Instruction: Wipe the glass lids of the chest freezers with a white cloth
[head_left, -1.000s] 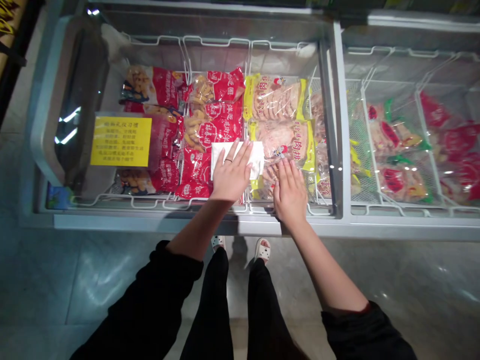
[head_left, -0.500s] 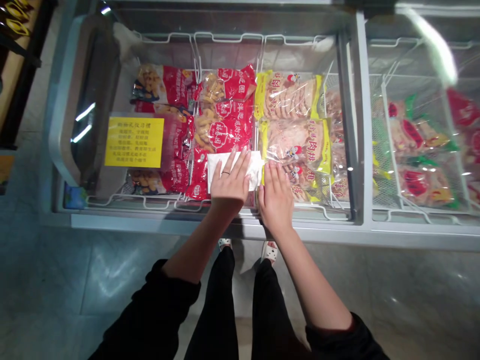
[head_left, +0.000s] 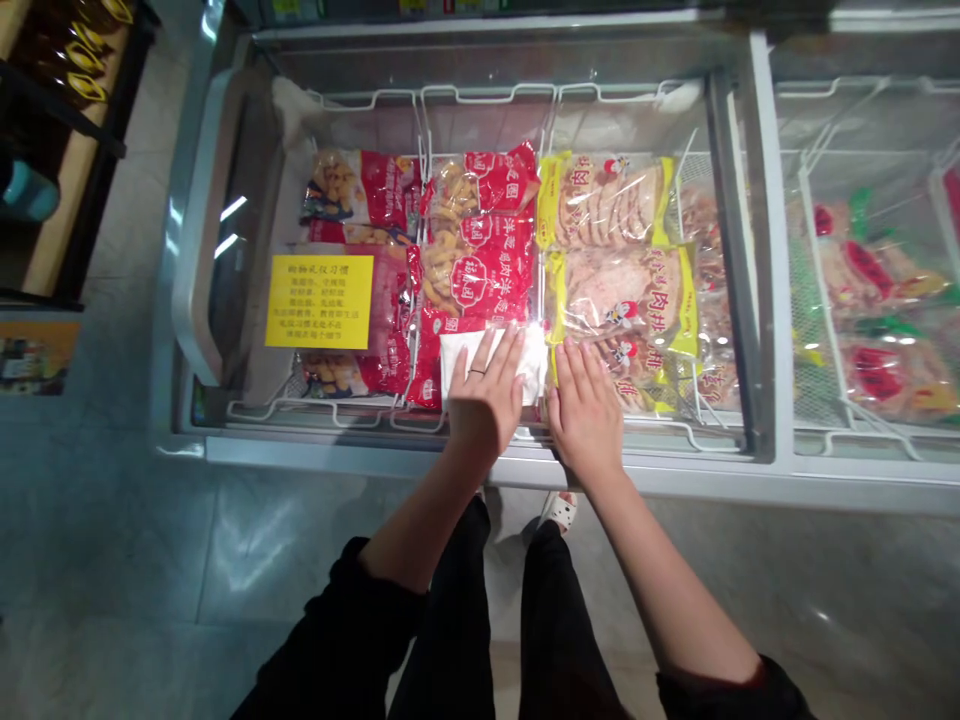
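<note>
My left hand (head_left: pixel 487 375) lies flat with fingers stretched out on a folded white cloth or tissue (head_left: pixel 534 362), pressing it against the clear glass lid (head_left: pixel 495 65) of a chest freezer. A dark ring shows on one finger. Just to its right, my right hand (head_left: pixel 586 410) rests palm down on the lid near the front edge, its fingers extended and nothing in them. Beneath the glass are red bags of frozen snacks (head_left: pixel 480 270) and yellow-edged bags of meat patties (head_left: pixel 626 290).
A yellow notice (head_left: pixel 320 302) is on the lid at the left. White wire baskets (head_left: pixel 491 97) divide the freezer. Beyond a grey frame bar (head_left: pixel 776 300), more bagged food (head_left: pixel 874 375) lies under glass. A shelf with bottles (head_left: pixel 79 60) stands at far left.
The view has shifted, so the freezer and both hands appear farther right and slightly lower. The hands stay flat on the lid, with little visible movement over the bags.
</note>
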